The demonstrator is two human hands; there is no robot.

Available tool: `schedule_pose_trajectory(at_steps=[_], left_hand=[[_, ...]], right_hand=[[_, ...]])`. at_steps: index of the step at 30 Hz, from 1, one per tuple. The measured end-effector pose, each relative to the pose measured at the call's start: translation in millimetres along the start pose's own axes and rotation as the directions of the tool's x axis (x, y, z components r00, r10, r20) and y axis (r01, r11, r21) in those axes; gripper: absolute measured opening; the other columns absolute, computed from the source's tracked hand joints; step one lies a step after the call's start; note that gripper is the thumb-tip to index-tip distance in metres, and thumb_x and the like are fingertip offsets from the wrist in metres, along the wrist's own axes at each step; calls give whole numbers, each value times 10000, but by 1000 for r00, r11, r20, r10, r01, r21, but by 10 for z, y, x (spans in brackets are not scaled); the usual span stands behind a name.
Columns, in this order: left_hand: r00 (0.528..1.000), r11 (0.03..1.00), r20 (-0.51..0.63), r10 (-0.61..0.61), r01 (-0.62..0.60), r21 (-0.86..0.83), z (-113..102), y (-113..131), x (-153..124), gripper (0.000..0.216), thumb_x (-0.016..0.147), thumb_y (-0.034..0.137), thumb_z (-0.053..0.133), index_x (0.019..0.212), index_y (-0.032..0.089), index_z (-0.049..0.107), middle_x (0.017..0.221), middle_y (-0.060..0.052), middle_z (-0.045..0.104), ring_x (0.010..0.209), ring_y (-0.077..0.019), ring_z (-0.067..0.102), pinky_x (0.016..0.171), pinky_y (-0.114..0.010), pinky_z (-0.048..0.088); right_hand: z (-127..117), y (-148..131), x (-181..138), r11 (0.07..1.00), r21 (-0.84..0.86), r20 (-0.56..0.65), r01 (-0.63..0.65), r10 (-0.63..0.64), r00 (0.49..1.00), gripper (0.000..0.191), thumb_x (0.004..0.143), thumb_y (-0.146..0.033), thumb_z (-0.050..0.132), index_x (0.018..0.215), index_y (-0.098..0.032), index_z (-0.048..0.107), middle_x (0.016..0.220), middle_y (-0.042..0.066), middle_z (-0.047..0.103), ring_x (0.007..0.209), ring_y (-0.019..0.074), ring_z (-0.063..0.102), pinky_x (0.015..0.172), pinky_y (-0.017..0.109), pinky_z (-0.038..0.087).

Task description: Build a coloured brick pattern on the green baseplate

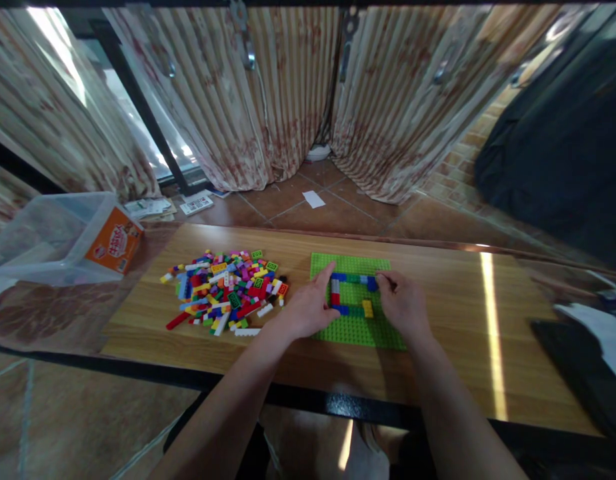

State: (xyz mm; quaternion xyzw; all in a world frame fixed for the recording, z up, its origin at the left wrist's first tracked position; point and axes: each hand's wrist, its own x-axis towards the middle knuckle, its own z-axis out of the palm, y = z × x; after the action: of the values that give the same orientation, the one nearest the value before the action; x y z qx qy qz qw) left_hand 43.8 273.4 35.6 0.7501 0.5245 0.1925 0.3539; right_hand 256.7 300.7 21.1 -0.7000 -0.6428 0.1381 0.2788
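A green baseplate [351, 263] lies on the wooden tabletop and carries a small frame of blue, red, white, green and yellow bricks [352, 293]. My left hand [311, 307] rests on the plate's left edge with the index finger stretched toward the blue brick at the top of the frame. On the right side of the frame, my right hand [403, 303] has its fingertips pinched at a blue brick [372, 283]. A heap of loose coloured bricks [225, 290] sits to the left of my left hand.
A clear plastic bin [48, 237] with an orange box [114, 241] stands at the table's left end. Curtains hang behind, above a tiled floor with scattered papers [314, 199]. A dark object [578, 360] lies at the right edge.
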Motion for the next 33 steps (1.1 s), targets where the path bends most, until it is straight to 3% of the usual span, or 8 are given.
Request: schedule_pose_trajectory(at_steps=[7,15,20,33], left_hand=[[1000,999,5,-19,19,-37,-13,22,-14,1031,758,175,661,1568,208,23,1421,-179,534,721,-133,639,704,-288,497],[1000,993,0,-10,10,-119,-14,5,3,1060,742,124,672,1562,270,16,1490,-177,461,668,-92,615,665,-264,498],[1000,984,-11,-25,23,-179,-30,19,-10,1034,750,93,650,1562,287,39,1517,-182,421,663,-81,618,655,-257,500],[999,963,-43,-2,-9,-270,-23,-69,-14,902,805,36,478,1565,259,46,1509,-224,408,740,-96,654,726,-278,506]], right_hand=[[36,92,36,994,106,33,-25,22,999,312,839,-311,526,999,-163,750,1005,117,756,889,252,690,863,397,511],[52,111,55,991,129,50,-37,31,998,295,840,-293,513,972,-189,756,992,98,760,911,247,691,878,404,511],[71,146,70,976,200,78,-88,74,994,339,850,-221,459,1035,-150,733,938,109,759,823,222,700,828,380,523],[-34,121,50,981,163,2,-109,111,994,326,839,-205,471,1017,-157,741,880,90,763,810,219,697,839,365,509]])
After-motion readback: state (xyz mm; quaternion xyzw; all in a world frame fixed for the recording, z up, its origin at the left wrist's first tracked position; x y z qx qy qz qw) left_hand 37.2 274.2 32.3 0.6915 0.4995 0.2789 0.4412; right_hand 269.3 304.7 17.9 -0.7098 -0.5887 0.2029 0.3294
